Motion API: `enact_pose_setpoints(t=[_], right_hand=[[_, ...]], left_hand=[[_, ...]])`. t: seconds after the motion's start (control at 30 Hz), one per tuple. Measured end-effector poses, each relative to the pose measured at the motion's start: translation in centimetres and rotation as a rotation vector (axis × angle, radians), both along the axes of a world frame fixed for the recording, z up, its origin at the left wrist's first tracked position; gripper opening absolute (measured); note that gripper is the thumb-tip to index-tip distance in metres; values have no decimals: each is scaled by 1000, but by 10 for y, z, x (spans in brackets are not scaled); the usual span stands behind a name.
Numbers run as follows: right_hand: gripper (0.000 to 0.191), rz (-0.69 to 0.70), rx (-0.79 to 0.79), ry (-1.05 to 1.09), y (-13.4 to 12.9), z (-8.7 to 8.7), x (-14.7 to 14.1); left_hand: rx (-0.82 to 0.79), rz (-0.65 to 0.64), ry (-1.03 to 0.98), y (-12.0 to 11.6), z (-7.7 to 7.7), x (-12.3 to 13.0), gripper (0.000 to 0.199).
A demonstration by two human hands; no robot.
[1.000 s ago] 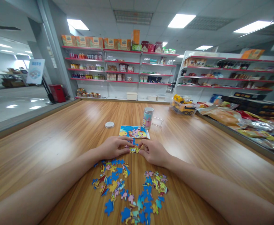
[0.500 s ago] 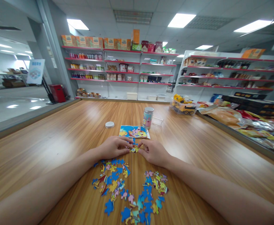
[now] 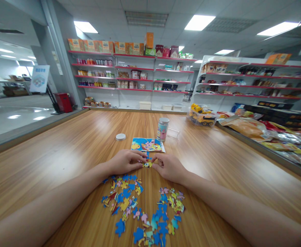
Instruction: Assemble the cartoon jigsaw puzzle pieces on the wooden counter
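Observation:
A small joined group of jigsaw puzzle pieces [image 3: 147, 164], yellow and blue, lies on the wooden table between my hands. My left hand [image 3: 128, 161] grips its left side, the fingers curled over and covering part of it. At the right edge, the thumb and forefinger of my right hand [image 3: 169, 166] are bent in a pinch on the pieces. Just beyond sits a picture sheet [image 3: 147, 145] with the colourful cartoon design. Nearer to me, loose jigsaw pieces [image 3: 126, 192] spread in a left cluster, and more loose pieces [image 3: 163, 216] lie toward the right and front.
Behind the sheet stands a cartoon-printed can [image 3: 163, 130], with a clear rectangular frame [image 3: 173, 133] beside it. A round silver lid [image 3: 120, 137] lies to the left. Farther right is a clear bin with yellow toy trucks [image 3: 202, 115]. Bagged goods [image 3: 245, 127] line the right edge.

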State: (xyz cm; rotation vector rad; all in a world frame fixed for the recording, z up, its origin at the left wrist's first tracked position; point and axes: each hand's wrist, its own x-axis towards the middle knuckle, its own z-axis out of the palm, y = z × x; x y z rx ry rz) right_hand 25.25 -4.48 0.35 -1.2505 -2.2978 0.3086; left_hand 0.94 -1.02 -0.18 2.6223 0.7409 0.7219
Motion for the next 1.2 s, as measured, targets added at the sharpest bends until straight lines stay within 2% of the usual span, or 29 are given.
enact_pose_setpoints(t=[0.23,0.33,0.43,0.5,0.67,0.93,1.2], right_hand=[[12,-4,2,2,1,1,-1],[16,18,16,63,1,1,0],[23,6,36,131,1,1,1],[26,-15,56,155,1,1,1],[22,-2,103,208,0,0,1],[25,41,178,250,-2,0,0],[20,58,71,11,-4,2,-2]], left_hand=[[-18,-13,-22,0,-1,0,21],[-57,-4,-175,2,-1,0,22],[-75,75,-317,4,-2,0,25],[-32,100,-273,5,-4,-1,26],[41,16,-69,3,-4,0,29],[19,3,-100,2,-3,0,30],[18,-5,-126,2,-4,0,29]])
